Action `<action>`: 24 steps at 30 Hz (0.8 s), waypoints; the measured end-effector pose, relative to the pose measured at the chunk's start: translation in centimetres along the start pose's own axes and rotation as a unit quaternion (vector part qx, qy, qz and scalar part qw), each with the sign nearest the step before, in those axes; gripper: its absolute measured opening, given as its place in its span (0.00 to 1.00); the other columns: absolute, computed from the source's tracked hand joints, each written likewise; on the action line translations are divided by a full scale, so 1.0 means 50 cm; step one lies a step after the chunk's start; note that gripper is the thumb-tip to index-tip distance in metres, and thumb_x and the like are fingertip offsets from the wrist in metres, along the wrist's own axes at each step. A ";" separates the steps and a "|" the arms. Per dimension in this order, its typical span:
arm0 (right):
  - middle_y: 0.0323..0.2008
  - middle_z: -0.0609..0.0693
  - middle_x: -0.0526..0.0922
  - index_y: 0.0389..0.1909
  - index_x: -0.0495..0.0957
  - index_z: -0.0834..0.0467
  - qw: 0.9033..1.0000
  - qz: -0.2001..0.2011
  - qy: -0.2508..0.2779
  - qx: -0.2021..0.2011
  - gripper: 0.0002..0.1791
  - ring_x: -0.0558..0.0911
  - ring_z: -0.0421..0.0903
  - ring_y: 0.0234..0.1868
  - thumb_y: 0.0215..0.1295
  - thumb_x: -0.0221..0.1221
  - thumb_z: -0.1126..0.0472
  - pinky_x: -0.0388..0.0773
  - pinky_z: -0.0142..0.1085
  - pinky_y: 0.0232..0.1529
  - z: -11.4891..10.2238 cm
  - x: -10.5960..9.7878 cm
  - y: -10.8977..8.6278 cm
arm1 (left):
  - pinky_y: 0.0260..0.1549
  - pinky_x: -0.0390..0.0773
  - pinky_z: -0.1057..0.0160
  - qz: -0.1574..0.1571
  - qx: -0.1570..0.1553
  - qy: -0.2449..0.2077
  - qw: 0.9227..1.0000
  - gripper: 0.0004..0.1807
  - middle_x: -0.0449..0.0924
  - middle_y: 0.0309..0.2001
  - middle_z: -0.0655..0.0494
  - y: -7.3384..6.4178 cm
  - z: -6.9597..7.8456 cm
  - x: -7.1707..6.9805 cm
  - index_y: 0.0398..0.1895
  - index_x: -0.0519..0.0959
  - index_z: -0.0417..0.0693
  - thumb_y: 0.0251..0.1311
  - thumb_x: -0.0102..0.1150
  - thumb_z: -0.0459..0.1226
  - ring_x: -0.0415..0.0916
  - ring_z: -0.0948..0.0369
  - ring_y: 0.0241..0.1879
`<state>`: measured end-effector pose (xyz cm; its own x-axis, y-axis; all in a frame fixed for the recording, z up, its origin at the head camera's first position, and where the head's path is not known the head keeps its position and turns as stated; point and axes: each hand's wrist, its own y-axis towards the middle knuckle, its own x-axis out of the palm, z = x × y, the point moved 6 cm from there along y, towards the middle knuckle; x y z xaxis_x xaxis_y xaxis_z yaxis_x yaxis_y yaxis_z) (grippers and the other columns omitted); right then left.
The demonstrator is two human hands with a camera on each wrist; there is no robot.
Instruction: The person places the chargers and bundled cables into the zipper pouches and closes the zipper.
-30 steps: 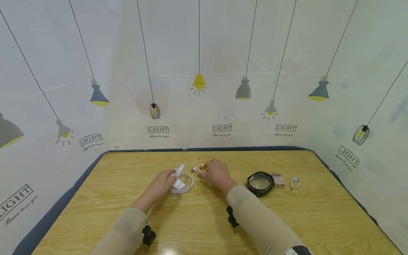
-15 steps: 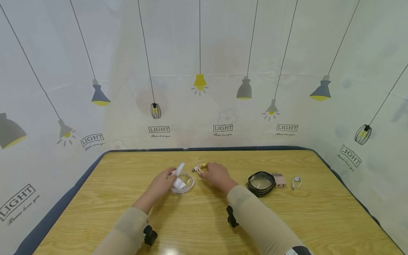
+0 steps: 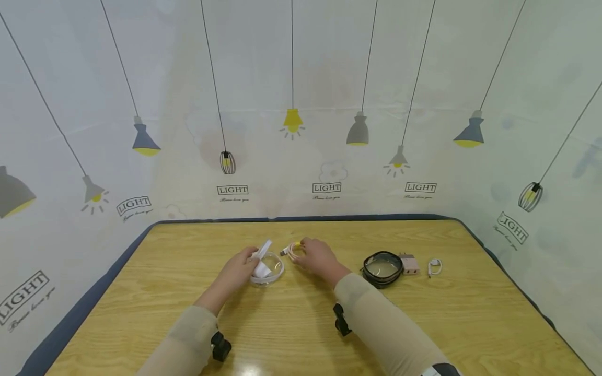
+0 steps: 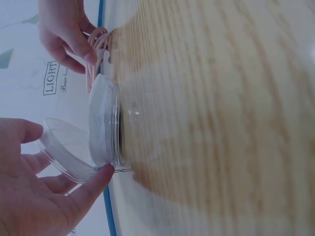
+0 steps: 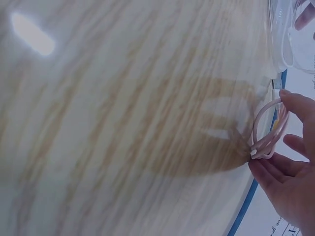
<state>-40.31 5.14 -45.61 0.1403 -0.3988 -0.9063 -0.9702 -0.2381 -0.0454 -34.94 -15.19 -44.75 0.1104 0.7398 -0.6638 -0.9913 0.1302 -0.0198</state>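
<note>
My left hand (image 3: 237,272) grips the raised lid of a clear round case (image 3: 266,281) with a white rim. In the left wrist view the lid (image 4: 61,152) leans back from the case's base, fingers around its edge and one fingertip at the base. A white blocky shape (image 3: 261,270) shows within the case in the head view. To the right, my right hand (image 3: 321,258) pinches a coiled pink charging cable (image 5: 268,132) with a yellow tie on it. The cable's metal plug (image 3: 284,252) points toward the case; part of the coil is hidden behind the fingers.
Right of my hands sits a black-rimmed clear round case (image 3: 383,270). Beside it lie a pink plug adapter (image 3: 409,264) and a short white cable (image 3: 435,267). The wooden table (image 3: 273,329) ends at a dark blue edge before a lamp-printed backdrop.
The right hand and the pink cable have shifted very slightly; the left hand keeps its hold on the case lid. The head view has moved a little.
</note>
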 end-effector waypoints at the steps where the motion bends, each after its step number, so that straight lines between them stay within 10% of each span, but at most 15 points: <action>1: 0.51 0.57 0.80 0.60 0.73 0.61 1.000 0.000 0.001 0.001 0.32 0.78 0.53 0.52 0.60 0.67 0.47 0.74 0.46 0.54 0.000 0.000 0.000 | 0.61 0.63 0.41 0.000 0.000 0.001 1.000 0.26 0.65 0.66 0.35 0.000 0.000 0.000 0.70 0.64 0.39 0.73 0.43 0.42 0.63 0.41 0.65; 24: 0.48 0.55 0.82 0.55 0.77 0.62 0.998 0.060 0.021 -0.006 0.28 0.80 0.51 0.48 0.56 0.70 0.52 0.76 0.44 0.52 0.001 -0.027 -0.013 | 0.63 0.60 0.41 0.010 0.009 -0.012 1.000 0.27 0.64 0.65 0.32 -0.004 0.004 -0.002 0.70 0.62 0.35 0.73 0.43 0.40 0.61 0.39 0.66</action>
<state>-39.87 5.91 -44.37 0.0315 -0.4615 -0.8866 -0.9782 -0.1966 0.0676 -34.74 -15.15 -44.51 0.0919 0.7576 -0.6462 -0.9920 0.1260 0.0066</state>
